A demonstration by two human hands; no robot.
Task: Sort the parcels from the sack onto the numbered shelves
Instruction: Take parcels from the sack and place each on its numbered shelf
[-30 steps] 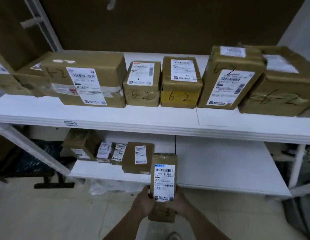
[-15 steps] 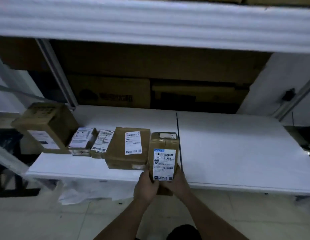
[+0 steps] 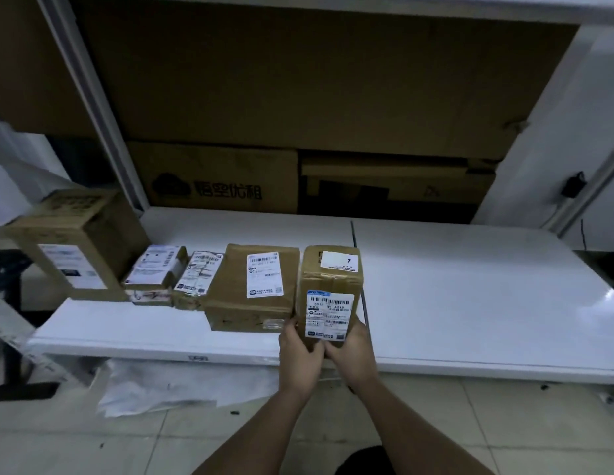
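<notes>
Since a second earlier, both hands, left (image 3: 300, 351) and right (image 3: 350, 351), gripping the box (image 3: 328, 293), had lowered it onto the shelf (image 3: 470, 303); released carelessly, it might topple.

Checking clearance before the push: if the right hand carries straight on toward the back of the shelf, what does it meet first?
Probably nothing soon: past the right hand and its parcel, bare shelf runs back to the cardboard boxes. Depth is uncertain.

Head camera looks down, close, onto shelf (image 3: 470, 303).
</notes>
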